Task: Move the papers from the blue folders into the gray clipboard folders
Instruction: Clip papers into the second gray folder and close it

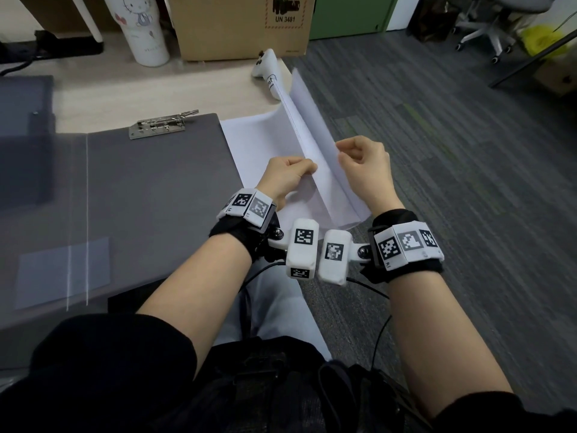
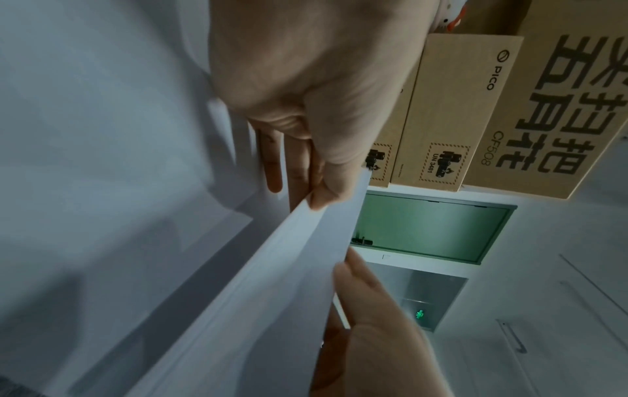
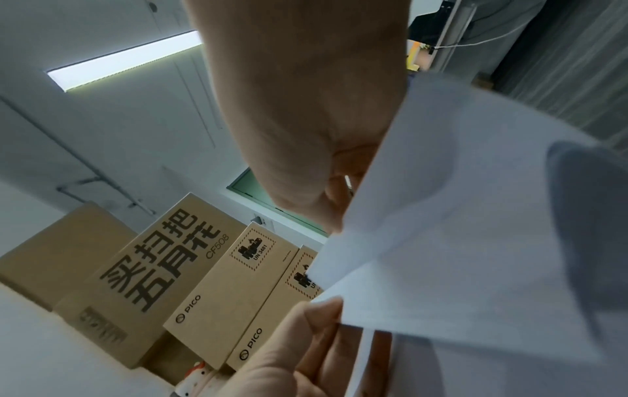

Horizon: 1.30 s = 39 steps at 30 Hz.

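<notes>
A stack of white papers (image 1: pixel 307 132) hangs in the air off the table's right edge, bent upward into a long ridge. My left hand (image 1: pixel 307 170) pinches the near end of the ridge between thumb and fingers. My right hand (image 1: pixel 342 155) pinches the near edge of the right-hand sheets. The left wrist view shows my left hand (image 2: pixel 311 197) on the papers (image 2: pixel 271 282). In the right wrist view my right hand (image 3: pixel 334 215) holds the papers (image 3: pixel 475 241). The gray clipboard folder (image 1: pixel 150 189) lies open on the table to the left, its metal clip (image 1: pixel 164 125) at the far edge. No blue folder is plainly in view.
A white controller (image 1: pixel 268 69) lies at the table's far right corner, just beyond the papers. A white cartoon tumbler (image 1: pixel 140 29) and a cardboard box (image 1: pixel 240 26) stand at the back. Gray carpet (image 1: pixel 452 157) lies to the right, an office chair (image 1: pixel 490 29) beyond.
</notes>
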Each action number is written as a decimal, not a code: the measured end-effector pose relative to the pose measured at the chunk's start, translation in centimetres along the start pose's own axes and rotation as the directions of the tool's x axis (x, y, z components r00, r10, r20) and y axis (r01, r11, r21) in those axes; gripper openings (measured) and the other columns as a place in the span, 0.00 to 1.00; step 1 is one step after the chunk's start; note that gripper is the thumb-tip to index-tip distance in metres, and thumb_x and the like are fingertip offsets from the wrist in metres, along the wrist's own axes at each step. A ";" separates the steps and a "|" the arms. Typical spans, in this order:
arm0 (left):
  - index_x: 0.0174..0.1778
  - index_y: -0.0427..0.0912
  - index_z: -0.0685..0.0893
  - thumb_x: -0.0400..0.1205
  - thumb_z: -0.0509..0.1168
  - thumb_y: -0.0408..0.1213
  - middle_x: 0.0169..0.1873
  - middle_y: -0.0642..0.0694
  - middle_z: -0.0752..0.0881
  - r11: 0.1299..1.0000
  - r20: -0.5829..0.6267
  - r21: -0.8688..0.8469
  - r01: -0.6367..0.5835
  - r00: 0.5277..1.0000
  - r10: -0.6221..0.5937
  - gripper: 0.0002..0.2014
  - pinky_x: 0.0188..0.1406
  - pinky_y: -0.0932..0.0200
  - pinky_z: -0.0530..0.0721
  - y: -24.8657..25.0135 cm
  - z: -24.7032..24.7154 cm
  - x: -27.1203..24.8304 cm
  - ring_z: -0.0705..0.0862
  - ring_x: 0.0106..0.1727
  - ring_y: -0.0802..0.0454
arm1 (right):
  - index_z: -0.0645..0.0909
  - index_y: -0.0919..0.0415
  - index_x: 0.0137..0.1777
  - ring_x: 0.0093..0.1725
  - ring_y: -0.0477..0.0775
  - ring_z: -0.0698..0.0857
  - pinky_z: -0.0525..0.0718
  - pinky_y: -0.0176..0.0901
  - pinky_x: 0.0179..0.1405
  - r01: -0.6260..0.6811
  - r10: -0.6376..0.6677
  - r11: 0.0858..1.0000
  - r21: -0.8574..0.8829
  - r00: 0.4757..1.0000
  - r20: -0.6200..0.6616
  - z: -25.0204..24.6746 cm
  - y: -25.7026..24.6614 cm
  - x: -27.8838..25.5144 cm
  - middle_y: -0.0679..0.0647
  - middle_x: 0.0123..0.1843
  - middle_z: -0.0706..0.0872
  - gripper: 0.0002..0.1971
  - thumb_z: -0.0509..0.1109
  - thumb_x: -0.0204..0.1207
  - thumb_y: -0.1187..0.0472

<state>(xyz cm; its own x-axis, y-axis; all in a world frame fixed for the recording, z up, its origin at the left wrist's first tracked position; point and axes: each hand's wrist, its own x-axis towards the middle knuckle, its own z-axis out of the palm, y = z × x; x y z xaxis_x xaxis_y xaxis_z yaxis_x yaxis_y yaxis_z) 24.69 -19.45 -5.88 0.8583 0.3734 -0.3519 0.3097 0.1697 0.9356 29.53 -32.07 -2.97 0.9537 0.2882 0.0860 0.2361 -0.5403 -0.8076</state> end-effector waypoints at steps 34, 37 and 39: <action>0.43 0.47 0.77 0.84 0.56 0.32 0.41 0.45 0.81 0.802 -0.496 0.102 -0.589 0.669 0.555 0.08 0.43 0.60 0.79 6.5 -15.4 -7.0 0.79 0.41 0.53 | 0.76 0.64 0.45 0.35 0.43 0.78 0.77 0.35 0.36 0.323 -0.317 0.813 0.484 0.943 -0.098 5.4 -9.7 -3.5 0.49 0.36 0.79 0.12 0.59 0.66 0.78; 0.49 0.46 0.79 0.80 0.56 0.22 0.44 0.51 0.85 0.745 -0.490 0.046 -0.666 0.634 0.598 0.14 0.47 0.67 0.80 6.0 -17.7 -8.9 0.83 0.44 0.61 | 0.81 0.61 0.38 0.40 0.53 0.82 0.82 0.44 0.40 0.208 -0.274 0.768 0.606 0.962 0.017 6.6 -10.0 -3.9 0.54 0.35 0.84 0.08 0.65 0.63 0.74; 0.46 0.44 0.79 0.75 0.57 0.19 0.42 0.49 0.84 0.765 -0.509 0.019 -0.644 0.652 0.562 0.15 0.48 0.65 0.80 5.0 -18.6 -9.7 0.82 0.44 0.57 | 0.84 0.58 0.36 0.40 0.54 0.85 0.84 0.45 0.42 0.104 -0.226 0.732 0.673 0.969 0.097 7.8 -10.1 -4.4 0.49 0.34 0.87 0.07 0.71 0.62 0.71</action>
<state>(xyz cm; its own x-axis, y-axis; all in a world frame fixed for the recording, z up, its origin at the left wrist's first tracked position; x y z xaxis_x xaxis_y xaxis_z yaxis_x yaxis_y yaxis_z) 10.26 -5.23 1.63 0.5256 0.8031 0.2806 -0.3077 -0.1281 0.9428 21.53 -21.77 0.25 0.8530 0.4780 0.2095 0.1463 0.1664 -0.9751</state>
